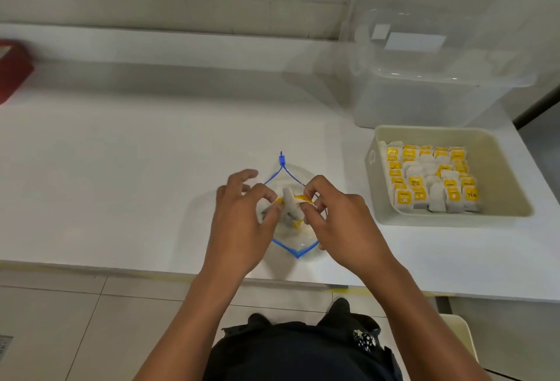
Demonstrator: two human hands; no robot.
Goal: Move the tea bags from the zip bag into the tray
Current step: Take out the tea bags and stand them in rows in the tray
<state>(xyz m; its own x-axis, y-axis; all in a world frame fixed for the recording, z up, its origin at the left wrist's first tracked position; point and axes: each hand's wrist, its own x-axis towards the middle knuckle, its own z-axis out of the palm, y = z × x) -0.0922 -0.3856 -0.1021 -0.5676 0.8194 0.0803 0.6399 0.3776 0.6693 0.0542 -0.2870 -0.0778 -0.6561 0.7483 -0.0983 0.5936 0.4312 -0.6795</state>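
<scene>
Both hands over the zip bag (295, 246) on the table (136, 168): left hand (242, 223) and right hand (339, 217) pinch tea bags (291, 203) at its mouth, likely untangling them for the well-filled tray (503, 174).

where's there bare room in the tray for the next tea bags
Bare floor shows along the tray's right side, between the tea bag rows and the right wall, plus a strip at the near wall. The left and middle are packed.
</scene>
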